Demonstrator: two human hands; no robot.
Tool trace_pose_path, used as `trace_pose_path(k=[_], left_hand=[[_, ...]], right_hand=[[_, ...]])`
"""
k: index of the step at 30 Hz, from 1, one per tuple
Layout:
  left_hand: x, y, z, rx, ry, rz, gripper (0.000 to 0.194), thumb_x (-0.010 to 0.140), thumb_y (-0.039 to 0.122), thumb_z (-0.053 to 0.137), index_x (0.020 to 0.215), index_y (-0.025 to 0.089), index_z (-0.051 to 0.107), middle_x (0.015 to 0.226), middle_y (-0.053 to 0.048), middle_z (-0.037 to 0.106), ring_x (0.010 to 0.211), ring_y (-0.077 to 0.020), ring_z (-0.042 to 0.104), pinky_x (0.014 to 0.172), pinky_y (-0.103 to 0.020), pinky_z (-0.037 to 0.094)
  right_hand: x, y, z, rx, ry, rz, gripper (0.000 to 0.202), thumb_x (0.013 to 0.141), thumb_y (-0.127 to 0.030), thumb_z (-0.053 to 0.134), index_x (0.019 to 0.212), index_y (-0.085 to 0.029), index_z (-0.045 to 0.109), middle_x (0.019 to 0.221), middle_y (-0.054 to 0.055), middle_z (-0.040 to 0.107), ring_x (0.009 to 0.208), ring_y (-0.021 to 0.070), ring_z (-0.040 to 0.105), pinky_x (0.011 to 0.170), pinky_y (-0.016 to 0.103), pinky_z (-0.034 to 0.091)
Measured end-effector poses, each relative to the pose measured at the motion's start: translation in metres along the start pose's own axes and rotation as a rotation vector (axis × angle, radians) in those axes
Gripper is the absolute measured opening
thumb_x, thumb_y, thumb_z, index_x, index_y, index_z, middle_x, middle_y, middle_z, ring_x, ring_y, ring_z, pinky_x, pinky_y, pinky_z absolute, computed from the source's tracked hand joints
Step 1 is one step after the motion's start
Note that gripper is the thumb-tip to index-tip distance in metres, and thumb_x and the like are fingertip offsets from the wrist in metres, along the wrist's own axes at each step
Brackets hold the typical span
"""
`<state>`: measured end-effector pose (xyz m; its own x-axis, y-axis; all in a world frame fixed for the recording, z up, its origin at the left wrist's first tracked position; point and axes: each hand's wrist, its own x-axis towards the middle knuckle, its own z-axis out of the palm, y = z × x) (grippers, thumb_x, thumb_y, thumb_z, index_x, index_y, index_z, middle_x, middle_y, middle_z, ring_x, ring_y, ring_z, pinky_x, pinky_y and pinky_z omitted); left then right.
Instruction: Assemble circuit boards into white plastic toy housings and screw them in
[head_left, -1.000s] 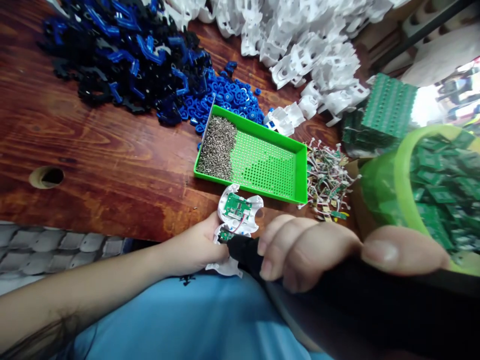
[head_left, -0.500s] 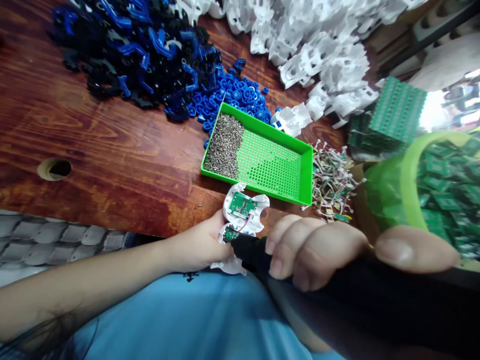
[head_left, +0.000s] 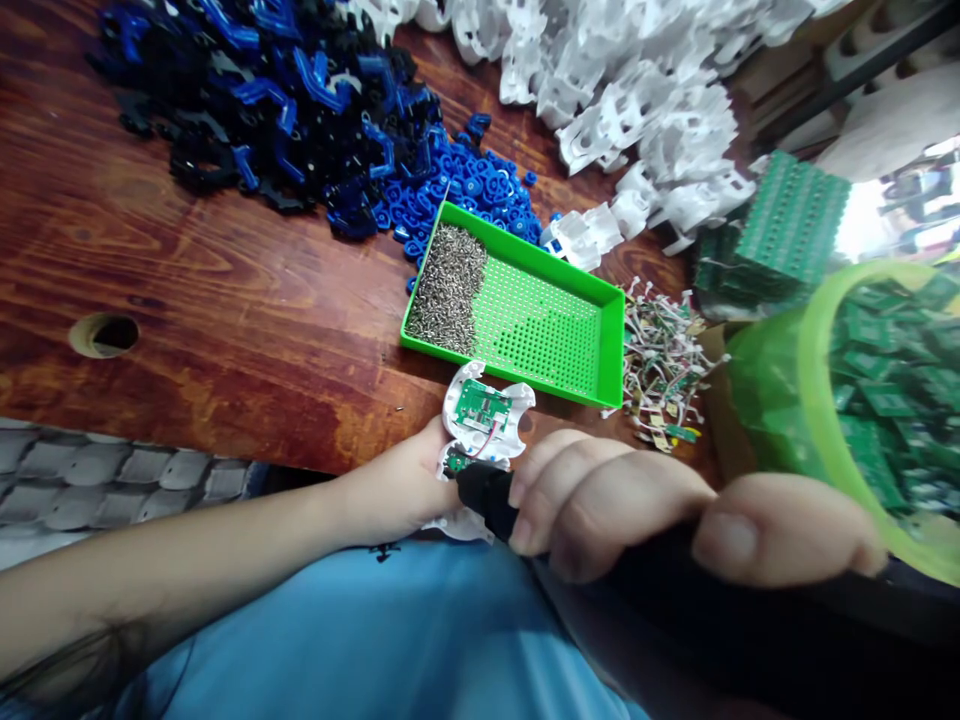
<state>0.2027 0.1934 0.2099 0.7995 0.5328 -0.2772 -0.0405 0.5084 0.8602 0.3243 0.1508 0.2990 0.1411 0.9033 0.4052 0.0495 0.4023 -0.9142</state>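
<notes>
A white plastic housing (head_left: 510,437) with a green circuit board (head_left: 480,405) inside is gripped by my left hand (head_left: 412,478), close to the front of my blue shirt. A second, smaller board (head_left: 457,461) sits lower in the housing, with a thin red wire running near it. My right hand (head_left: 622,500) is wrapped around a black electric screwdriver (head_left: 487,497), whose tip end reaches the smaller board; the tip itself is hidden. Just beyond the housing stands a green perforated tray (head_left: 555,310) with many small screws (head_left: 448,290) heaped at its left end.
Behind the tray lie small blue parts (head_left: 480,190), black-and-blue parts (head_left: 300,110) and piled white housings (head_left: 637,110). To the right are wired connectors (head_left: 664,360), stacked green boards (head_left: 795,225) and a green bucket (head_left: 814,370) of boards. A round hole (head_left: 103,335) pierces the wooden table.
My right hand and the screwdriver have shifted slightly left and tilted, still over the smaller board. The housing stays in my left hand almost unmoved. The whole view has drifted a little.
</notes>
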Motion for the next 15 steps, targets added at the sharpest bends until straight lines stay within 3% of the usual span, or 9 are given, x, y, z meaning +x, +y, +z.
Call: trace_pose_path(k=[5,8,11,15], left_hand=[[-0.001,0.0,0.005,0.012,0.05,0.022,0.051,0.077,0.019,0.062,0.126,0.02,0.051,0.126,0.0,0.059,0.124,-0.0294,0.045,0.105,-0.04,0.032],[0.0,0.0,0.005,0.007,0.048,0.007,0.055,0.073,0.016,0.067,0.126,0.019,0.05,0.13,-0.004,0.056,0.124,-0.0286,0.045,0.107,-0.041,0.031],[-0.001,0.0,0.005,0.009,0.041,-0.009,0.057,0.072,0.016,0.068,0.126,0.019,0.048,0.134,-0.007,0.053,0.125,-0.0267,0.044,0.109,-0.04,0.029],[-0.002,0.003,0.004,-0.031,-0.003,-0.08,0.062,0.074,0.016,0.065,0.13,0.016,0.041,0.132,-0.01,0.053,0.12,-0.0251,0.049,0.104,-0.036,0.036]], right_hand=[[0.006,0.0,0.001,0.046,-0.076,-0.029,0.028,0.077,-0.041,0.062,0.064,-0.021,0.048,0.053,-0.002,0.058,0.047,0.0163,0.06,0.044,0.032,0.052],[0.003,0.007,-0.006,0.065,-0.117,-0.041,0.031,0.081,-0.038,0.059,0.062,-0.02,0.042,0.056,-0.002,0.06,0.049,0.0152,0.061,0.047,0.031,0.055],[-0.004,0.011,-0.008,0.107,-0.193,-0.024,0.021,0.089,-0.03,0.047,0.07,-0.021,0.048,0.06,-0.002,0.062,0.053,0.0153,0.064,0.051,0.032,0.056],[-0.013,0.004,-0.014,0.099,0.084,0.046,0.016,0.092,-0.037,0.041,0.094,-0.028,0.054,0.06,-0.003,0.061,0.051,0.0155,0.062,0.053,0.034,0.053]])
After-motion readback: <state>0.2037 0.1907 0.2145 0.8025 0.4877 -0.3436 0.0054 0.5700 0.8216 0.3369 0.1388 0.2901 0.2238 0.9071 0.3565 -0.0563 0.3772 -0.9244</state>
